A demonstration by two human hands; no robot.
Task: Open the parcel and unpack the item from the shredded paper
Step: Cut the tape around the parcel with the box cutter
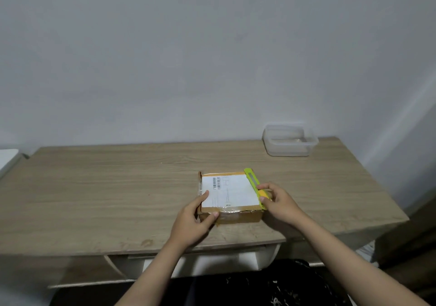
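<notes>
A taped cardboard parcel [232,193] with a white shipping label on top lies on the wooden table [118,187], closed. My left hand [195,218] grips its near left corner, thumb on the label and fingers on the front side. A lime-green utility knife [253,185] lies along the parcel's right top edge. My right hand [279,201] holds the knife's near end with thumb and fingers. The parcel's contents are hidden.
A clear plastic container [289,140] stands at the back right of the table, near the wall. The table's front edge runs just below my wrists. A white object [8,159] sits at the far left edge.
</notes>
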